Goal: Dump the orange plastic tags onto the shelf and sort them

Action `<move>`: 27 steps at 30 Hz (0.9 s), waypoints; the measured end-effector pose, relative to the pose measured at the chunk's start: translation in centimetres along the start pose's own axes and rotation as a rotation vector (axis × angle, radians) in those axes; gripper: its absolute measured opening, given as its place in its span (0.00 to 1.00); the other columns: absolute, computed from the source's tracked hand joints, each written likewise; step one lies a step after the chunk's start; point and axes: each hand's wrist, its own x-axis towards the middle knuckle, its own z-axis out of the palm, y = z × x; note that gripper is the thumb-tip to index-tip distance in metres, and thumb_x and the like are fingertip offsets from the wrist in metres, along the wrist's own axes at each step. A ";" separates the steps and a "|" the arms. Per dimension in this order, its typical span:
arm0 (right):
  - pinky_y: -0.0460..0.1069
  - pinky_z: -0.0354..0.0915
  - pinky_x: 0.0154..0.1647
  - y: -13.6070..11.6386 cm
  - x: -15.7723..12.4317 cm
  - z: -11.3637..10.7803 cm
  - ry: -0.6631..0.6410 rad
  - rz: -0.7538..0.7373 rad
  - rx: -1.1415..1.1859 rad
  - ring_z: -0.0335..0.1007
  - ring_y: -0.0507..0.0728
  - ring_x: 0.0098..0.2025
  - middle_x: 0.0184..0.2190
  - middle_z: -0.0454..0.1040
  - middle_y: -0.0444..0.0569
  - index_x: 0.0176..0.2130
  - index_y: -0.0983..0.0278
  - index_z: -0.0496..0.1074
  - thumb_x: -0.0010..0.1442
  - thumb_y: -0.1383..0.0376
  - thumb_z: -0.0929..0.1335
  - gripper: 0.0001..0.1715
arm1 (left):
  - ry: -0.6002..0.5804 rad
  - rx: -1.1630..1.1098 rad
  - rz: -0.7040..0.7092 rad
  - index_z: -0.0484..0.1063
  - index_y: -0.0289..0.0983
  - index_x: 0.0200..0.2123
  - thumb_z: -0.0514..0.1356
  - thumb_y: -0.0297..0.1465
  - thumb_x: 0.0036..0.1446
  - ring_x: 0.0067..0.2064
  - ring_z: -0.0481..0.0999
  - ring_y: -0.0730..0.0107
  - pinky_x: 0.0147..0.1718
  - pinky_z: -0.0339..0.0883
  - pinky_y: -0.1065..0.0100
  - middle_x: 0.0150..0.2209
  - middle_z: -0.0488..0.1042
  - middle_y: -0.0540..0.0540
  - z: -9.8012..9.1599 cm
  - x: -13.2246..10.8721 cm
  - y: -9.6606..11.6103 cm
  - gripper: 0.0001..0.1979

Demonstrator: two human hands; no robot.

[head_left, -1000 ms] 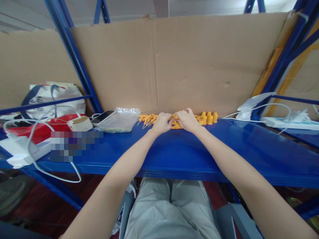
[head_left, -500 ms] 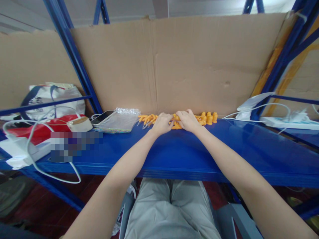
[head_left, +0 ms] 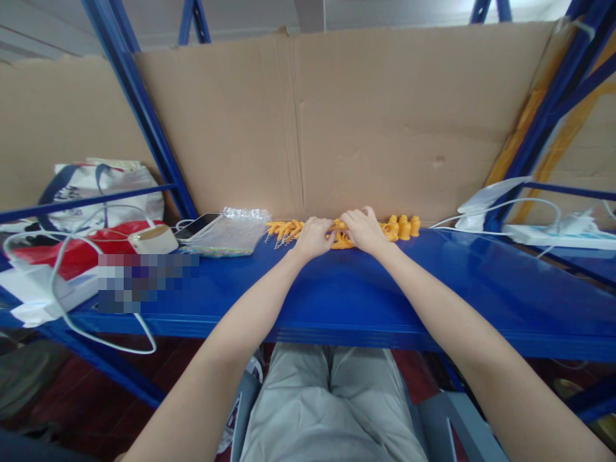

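At the back of the blue shelf, my left hand (head_left: 314, 237) has its fingers curled in on a small orange plastic piece (head_left: 342, 240). My right hand (head_left: 362, 230) reaches in from the other side with bent fingers, on the same cluster of orange pieces. The fingertips largely cover what they touch, so its exact shape is unclear. Left of my hands lies a row of orange pieces with small metal chains (head_left: 285, 233), like keychains. On the right stand several orange bell-shaped pieces (head_left: 404, 227).
A clear plastic bag (head_left: 231, 234) and a phone (head_left: 199, 224) lie on the left, near a white charger block (head_left: 154, 240), cables and a red bag (head_left: 91, 247). Cardboard (head_left: 385, 122) walls off the back. A white power strip (head_left: 563, 237) is at far right.
My right hand has shifted slightly, its fingers lifting a little and showing more of the orange pieces between the hands. My left hand has stayed almost in place.
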 end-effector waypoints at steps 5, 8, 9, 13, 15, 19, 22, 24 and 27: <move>0.60 0.50 0.57 0.0 0.1 -0.1 0.054 -0.010 -0.023 0.65 0.64 0.47 0.39 0.75 0.56 0.46 0.64 0.70 0.66 0.72 0.58 0.16 | 0.039 -0.273 -0.140 0.77 0.36 0.35 0.58 0.29 0.59 0.41 0.80 0.61 0.44 0.70 0.63 0.37 0.82 0.43 0.9 0.3 -0.2 0.07; 0.62 0.49 0.60 -0.2 0.3 -0.2 0.082 -0.015 -0.031 0.64 0.64 0.49 0.40 0.75 0.56 0.45 0.63 0.71 0.66 0.73 0.58 0.16 | 0.045 -0.465 -0.235 0.77 0.36 0.34 0.59 0.31 0.58 0.39 0.79 0.64 0.41 0.71 0.66 0.35 0.82 0.46 1.1 0.6 -0.2 0.07; 0.63 0.49 0.61 -0.2 0.3 -0.2 0.088 -0.013 -0.031 0.64 0.64 0.49 0.40 0.75 0.56 0.45 0.63 0.71 0.66 0.73 0.58 0.16 | 0.033 -0.525 -0.268 0.76 0.36 0.33 0.60 0.32 0.58 0.37 0.78 0.66 0.39 0.70 0.67 0.33 0.82 0.47 1.1 0.7 -0.2 0.07; 0.64 0.48 0.63 1.1 -0.1 0.0 0.126 0.069 -0.024 0.64 0.64 0.51 0.42 0.75 0.56 0.45 0.62 0.71 0.64 0.75 0.56 0.19 | -0.112 -0.744 -0.398 0.74 0.36 0.25 0.62 0.37 0.56 0.26 0.72 0.72 0.28 0.66 0.71 0.22 0.75 0.50 0.9 0.6 -1.1 0.11; 0.65 0.49 0.62 2.8 -0.8 0.2 0.149 0.180 -0.021 0.64 0.64 0.52 0.43 0.75 0.57 0.45 0.63 0.71 0.63 0.75 0.57 0.19 | -0.151 -0.782 -0.457 0.72 0.37 0.22 0.63 0.37 0.55 0.23 0.69 0.73 0.24 0.64 0.71 0.19 0.72 0.51 0.8 0.2 -2.1 0.13; 0.66 0.54 0.58 7.0 -3.2 0.9 0.193 0.559 0.017 0.64 0.67 0.53 0.46 0.74 0.62 0.46 0.66 0.71 0.63 0.68 0.61 0.14 | -0.024 -0.668 -0.604 0.72 0.38 0.22 0.63 0.36 0.56 0.25 0.73 0.71 0.27 0.66 0.70 0.21 0.75 0.50 1.0 -0.4 -4.6 0.12; 0.66 0.58 0.54 9.1 -5.4 1.3 0.162 0.883 0.065 0.63 0.70 0.55 0.49 0.72 0.66 0.47 0.67 0.73 0.64 0.61 0.62 0.17 | 0.080 -0.536 -0.624 0.72 0.38 0.26 0.61 0.35 0.59 0.30 0.77 0.67 0.32 0.70 0.68 0.26 0.80 0.46 1.6 -0.6 -6.0 0.11; 0.66 0.58 0.55 9.8 -6.7 1.5 0.114 1.062 0.098 0.63 0.71 0.56 0.51 0.72 0.68 0.47 0.68 0.75 0.63 0.59 0.64 0.19 | 0.121 -0.440 -0.570 0.73 0.38 0.30 0.61 0.34 0.60 0.35 0.80 0.65 0.37 0.72 0.66 0.31 0.82 0.44 2.0 -0.7 -6.6 0.07; 0.64 0.60 0.56 10.2 -7.9 1.6 -0.027 1.311 0.205 0.67 0.70 0.56 0.51 0.74 0.65 0.48 0.67 0.77 0.63 0.59 0.66 0.19 | 0.177 -0.254 -0.466 0.75 0.38 0.34 0.61 0.30 0.59 0.42 0.80 0.60 0.45 0.72 0.62 0.38 0.82 0.42 2.1 -0.9 -6.9 0.04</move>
